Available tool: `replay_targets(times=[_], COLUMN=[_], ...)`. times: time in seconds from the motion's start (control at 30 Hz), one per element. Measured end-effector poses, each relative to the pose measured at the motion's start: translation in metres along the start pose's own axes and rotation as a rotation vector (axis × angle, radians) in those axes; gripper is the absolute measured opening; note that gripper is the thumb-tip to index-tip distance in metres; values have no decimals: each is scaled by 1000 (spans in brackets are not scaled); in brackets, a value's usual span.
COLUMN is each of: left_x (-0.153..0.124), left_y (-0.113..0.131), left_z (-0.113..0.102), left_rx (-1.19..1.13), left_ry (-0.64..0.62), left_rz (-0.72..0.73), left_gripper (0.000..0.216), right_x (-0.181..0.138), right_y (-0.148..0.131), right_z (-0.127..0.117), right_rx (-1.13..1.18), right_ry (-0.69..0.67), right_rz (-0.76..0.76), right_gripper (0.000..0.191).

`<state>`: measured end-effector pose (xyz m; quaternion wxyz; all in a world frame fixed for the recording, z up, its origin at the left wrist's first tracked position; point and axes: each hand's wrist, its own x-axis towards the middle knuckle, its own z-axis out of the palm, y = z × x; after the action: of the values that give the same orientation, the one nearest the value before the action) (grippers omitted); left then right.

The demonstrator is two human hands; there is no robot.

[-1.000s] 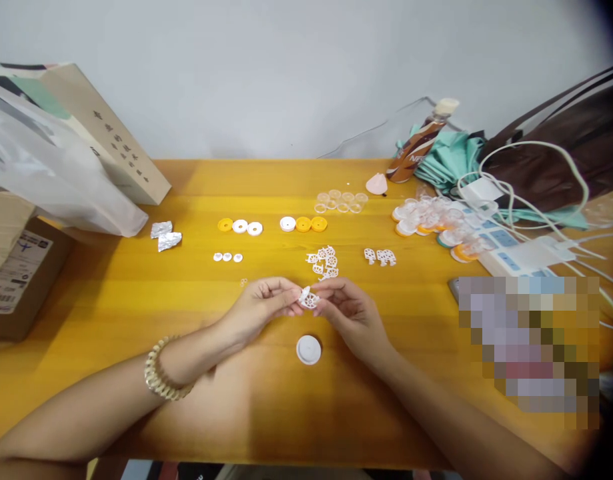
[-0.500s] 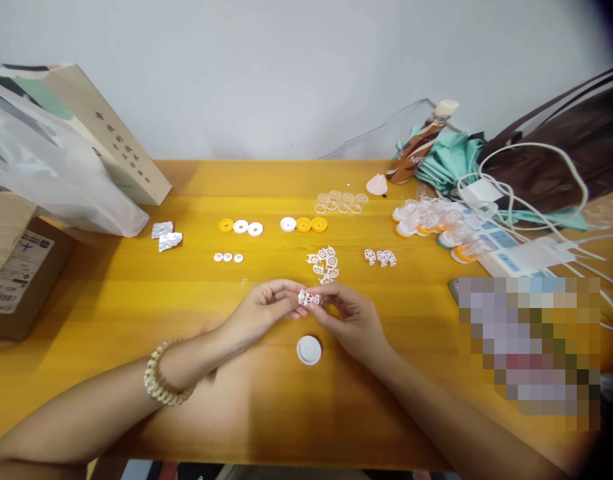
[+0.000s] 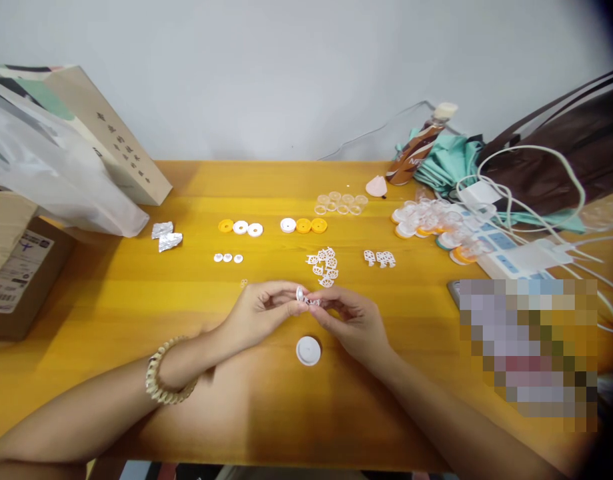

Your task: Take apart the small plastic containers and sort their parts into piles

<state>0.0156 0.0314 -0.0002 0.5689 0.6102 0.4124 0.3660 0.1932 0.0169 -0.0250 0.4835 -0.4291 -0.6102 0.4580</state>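
Over the middle of the yellow wooden table [image 3: 136, 300], my left hand [image 3: 262, 310] and my right hand [image 3: 353, 321] meet, both pinching one small white openwork plastic piece [image 3: 307, 298] between their fingertips. A white round cap [image 3: 308, 351] lies on the table just below the hands. Just beyond them sits a pile of similar white lacy pieces [image 3: 325, 263], with a smaller group of lacy pieces [image 3: 380, 258] to its right. My left wrist wears a beaded bracelet [image 3: 162, 377].
Yellow and white rings [image 3: 240, 227] and more rings [image 3: 303, 225] lie in rows, with clear small cups [image 3: 340, 202] behind. A heap of caps [image 3: 431, 220], a bottle [image 3: 417, 147], cables and a power strip [image 3: 516, 253] fill the right. Foil bits [image 3: 166, 236], a plastic bag [image 3: 51, 173] and boxes stand left.
The white piece has been turned between my fingertips and both hands have dropped slightly toward the table. Nothing else has moved.
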Motion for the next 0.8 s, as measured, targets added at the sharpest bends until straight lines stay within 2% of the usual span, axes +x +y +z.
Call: replay_targets(times=[0.1, 0.2, 0.4, 0.5, 0.63, 0.8], left_x=[-1, -1, 4, 4, 3, 4], left_y=[0, 0, 0, 0, -2, -4], left_z=[-1, -1, -5, -7, -5, -4], left_rx=[48, 79, 38, 27, 35, 8], left_ry=[-13, -9, 127, 178, 134, 104], left_rz=[27, 55, -10, -30, -2, -1], left_gripper=[16, 19, 20, 25, 23, 26], right_x=[1, 3, 5, 11, 27, 40], right_y=[-1, -3, -4, 2, 13, 26], right_z=[-2, -4, -9, -15, -24, -26], right_rx=[0, -43, -292, -386, -517, -576], right_ry=[-6, -3, -76, 6, 123, 76], right_rz=[21, -19, -193, -194, -192, -217], right_gripper=[9, 9, 4, 5, 8, 11])
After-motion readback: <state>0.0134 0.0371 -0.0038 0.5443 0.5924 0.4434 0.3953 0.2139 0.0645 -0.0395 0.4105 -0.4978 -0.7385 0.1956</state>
